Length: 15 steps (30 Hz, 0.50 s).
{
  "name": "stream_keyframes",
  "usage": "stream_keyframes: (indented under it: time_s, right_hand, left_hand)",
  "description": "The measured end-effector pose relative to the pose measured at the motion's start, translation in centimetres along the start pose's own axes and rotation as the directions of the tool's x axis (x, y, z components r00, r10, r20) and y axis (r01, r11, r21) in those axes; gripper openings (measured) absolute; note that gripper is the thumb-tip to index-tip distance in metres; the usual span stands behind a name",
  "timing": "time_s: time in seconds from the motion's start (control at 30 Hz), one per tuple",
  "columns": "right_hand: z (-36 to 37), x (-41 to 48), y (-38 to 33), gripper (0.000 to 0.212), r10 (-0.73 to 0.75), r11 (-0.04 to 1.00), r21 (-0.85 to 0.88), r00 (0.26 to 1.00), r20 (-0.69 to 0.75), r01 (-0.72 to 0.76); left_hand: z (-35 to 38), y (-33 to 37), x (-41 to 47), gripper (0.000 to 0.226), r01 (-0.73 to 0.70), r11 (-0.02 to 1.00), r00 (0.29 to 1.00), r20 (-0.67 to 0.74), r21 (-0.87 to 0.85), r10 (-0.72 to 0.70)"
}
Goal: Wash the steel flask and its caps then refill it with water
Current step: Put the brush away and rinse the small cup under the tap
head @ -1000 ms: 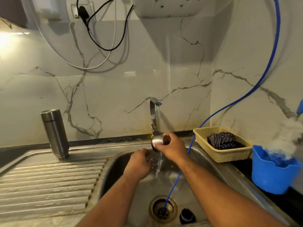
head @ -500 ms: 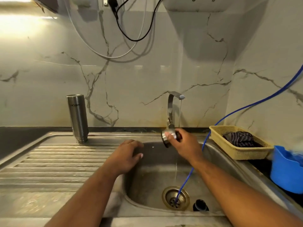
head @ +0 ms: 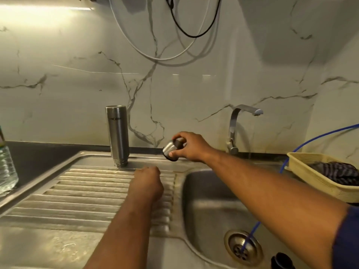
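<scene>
while the right hand (head: 191,147) grips a steel cap (head: 171,149) between thumb and curled fingers, the left hand (head: 147,183) hovers over the ribs of the drainboard (head: 87,191), fingers loosely curled, holding nothing. the cap is tilted, dark rim down, just above the drainboard's back edge, between the flask (head: 117,135) and the tap (head: 239,121). the flask stands mouth-down at the back of the drainboard, apart from both hands. a black cap (head: 281,261) lies in the sink (head: 204,195) near the drain (head: 242,247), where a blue hose (head: 252,232) ends. right of the sink sits a basket (head: 318,183) with a cloth (head: 336,171) in it; a plastic bottle (head: 6,167) stands far left.
</scene>
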State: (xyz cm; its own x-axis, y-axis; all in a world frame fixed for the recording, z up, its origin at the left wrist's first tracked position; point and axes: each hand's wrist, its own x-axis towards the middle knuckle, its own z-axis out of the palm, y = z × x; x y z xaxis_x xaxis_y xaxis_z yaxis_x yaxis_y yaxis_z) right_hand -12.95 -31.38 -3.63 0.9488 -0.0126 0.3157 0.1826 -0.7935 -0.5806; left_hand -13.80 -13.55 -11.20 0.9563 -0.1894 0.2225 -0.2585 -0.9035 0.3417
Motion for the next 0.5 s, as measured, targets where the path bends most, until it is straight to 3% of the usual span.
stream_keyframes:
  time_s: [0.27,0.5]
  right_hand:
    - [7.6,7.2,-1.7,0.063,-0.023,0.981,-0.185,0.981,0.192,0.059]
    - [8.5,7.2,0.1,0.063,-0.012,0.977,-0.203,0.977,0.211,0.056]
  left_hand:
    - [0.2,1.1,0.4,0.042,0.038,0.995,0.999,0.027,0.087,-0.04]
    - [0.3,1.8,0.3,0.041,0.053,0.994,0.998,0.015,0.098,-0.054]
